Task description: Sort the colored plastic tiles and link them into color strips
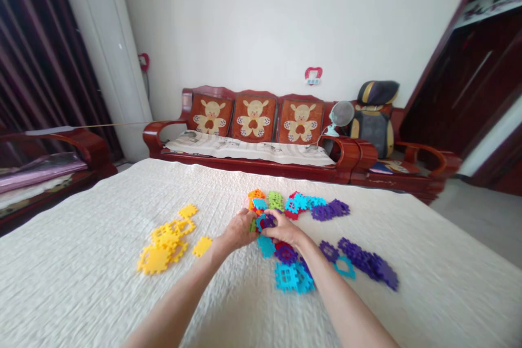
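Observation:
Flat plastic pieces with notched edges lie in coloured groups on a white quilted cover (228, 304). My left hand (240, 228) is closed at the pile's left side, with a green piece at its fingertips. Thumb and fingers of my right hand (282, 228) are pinched round a blue piece (260, 224), beside a purple one. Yellow pieces (157, 258) lie to the left. Orange (256, 194), green (275, 199) and blue pieces (315, 202) sit beyond my hands. More blue pieces (287, 277) are nearer me, and purple pieces (367, 262) form a row at the right.
Behind the covered surface stands a red wooden sofa (244, 166) with bear cushions (253, 118). A small fan (341, 114) and a chair with a massage pad (371, 130) are at its right. Another wooden seat (92, 152) is at the left.

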Demonstrator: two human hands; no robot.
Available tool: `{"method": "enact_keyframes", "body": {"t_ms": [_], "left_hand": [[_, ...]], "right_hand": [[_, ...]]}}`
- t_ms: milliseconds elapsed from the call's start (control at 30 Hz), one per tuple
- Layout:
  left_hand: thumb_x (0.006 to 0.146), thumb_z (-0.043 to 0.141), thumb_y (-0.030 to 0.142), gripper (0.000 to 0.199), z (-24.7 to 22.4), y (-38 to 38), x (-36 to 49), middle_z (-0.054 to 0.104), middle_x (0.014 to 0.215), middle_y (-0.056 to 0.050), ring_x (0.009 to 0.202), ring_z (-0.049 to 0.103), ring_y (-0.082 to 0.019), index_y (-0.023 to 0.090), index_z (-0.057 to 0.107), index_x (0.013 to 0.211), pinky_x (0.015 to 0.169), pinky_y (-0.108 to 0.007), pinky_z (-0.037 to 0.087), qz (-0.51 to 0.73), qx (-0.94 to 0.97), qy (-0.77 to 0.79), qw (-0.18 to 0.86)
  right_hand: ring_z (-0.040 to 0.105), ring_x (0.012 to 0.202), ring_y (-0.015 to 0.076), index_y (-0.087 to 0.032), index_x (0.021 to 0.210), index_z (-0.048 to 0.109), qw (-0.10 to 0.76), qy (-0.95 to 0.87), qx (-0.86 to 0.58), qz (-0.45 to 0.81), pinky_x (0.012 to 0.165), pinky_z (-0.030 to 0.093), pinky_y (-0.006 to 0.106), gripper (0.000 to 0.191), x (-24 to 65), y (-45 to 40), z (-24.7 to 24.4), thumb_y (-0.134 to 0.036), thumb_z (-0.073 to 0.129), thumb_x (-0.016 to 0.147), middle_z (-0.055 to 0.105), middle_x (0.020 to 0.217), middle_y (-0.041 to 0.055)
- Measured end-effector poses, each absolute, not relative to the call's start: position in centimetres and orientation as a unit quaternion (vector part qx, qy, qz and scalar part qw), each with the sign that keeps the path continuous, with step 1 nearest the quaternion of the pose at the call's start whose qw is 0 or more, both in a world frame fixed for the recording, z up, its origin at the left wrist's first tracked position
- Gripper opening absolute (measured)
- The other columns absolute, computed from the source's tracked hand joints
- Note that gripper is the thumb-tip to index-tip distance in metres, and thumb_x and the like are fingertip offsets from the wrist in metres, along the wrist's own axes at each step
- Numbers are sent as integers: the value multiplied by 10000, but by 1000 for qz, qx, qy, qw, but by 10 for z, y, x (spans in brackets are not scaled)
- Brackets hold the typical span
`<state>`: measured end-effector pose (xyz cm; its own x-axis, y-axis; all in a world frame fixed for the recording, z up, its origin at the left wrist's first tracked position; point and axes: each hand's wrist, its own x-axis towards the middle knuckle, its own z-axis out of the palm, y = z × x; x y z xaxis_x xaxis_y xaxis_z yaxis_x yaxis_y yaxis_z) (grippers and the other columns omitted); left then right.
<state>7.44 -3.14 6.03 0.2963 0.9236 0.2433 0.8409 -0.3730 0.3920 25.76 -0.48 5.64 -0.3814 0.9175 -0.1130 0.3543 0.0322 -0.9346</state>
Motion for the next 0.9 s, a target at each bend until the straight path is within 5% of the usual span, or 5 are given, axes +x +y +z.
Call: {"method": "enact_keyframes", "body": {"t_ms": [400, 600, 900], "left_hand": [[703, 572, 219, 288, 84, -105, -71, 618, 938, -37, 861, 592, -154, 194, 591, 989, 769, -245, 447, 187, 735, 650, 50], [744, 534, 276, 363, 79, -121, -146, 620, 1061, -77, 895, 601, -171, 175, 569, 1091, 795, -266, 458, 159, 644, 749, 2], [780, 390, 115, 372, 85, -108, -62, 598, 1139, -87, 1010, 574, -187, 167, 590, 1089, 913, -313, 433, 217, 695, 685, -42]], "right_hand": [[586, 723, 150, -203, 1117, 538, 235, -733, -406, 493, 624, 457, 245, 574, 100, -58, 60, -265, 711, 573, 642, 862, 5], [593, 933, 196, -236, 1257, 452, 212, -772, -371, 470, 786, 456, 290, 749, 41, -71, 70, -254, 711, 554, 629, 1072, 39], [639, 785, 168, -227, 1173, 551, 331, -794, -406, 308, 766, 463, 277, 416, 158, -63, 79, -234, 474, 764, 699, 833, 13]]}}
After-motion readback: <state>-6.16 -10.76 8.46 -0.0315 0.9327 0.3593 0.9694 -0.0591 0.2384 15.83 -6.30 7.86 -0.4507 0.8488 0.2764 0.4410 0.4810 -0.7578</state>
